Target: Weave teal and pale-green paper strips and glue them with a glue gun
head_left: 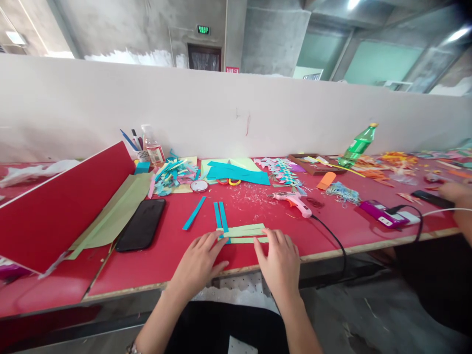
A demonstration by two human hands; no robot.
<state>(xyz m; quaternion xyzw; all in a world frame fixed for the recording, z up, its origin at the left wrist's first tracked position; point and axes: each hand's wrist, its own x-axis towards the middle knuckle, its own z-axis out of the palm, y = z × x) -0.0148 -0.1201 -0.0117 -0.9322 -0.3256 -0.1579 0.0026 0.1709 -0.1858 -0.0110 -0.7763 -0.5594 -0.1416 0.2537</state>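
Note:
Pale green paper strips (243, 230) lie side by side across two upright blue strips (222, 212) on the red tabletop. My left hand (201, 260) rests its fingertips at the left ends, where green and blue strips cross. Its thumb stands apart from the fingers. At the right ends, my right hand (282, 260) touches the green strips with thumb and forefinger, which are spread. Both hands look open, with the strips flat under them. Another blue strip (194, 213) lies slanted to the left.
A pink glue gun (295, 202) lies behind my right hand, its black cord running off the front edge. A black phone (142, 225) lies left. Blue paper (239, 173), a tape roll (199, 186) and a green bottle (358, 146) stand farther back. A co-worker's hand (455, 192) is at far right.

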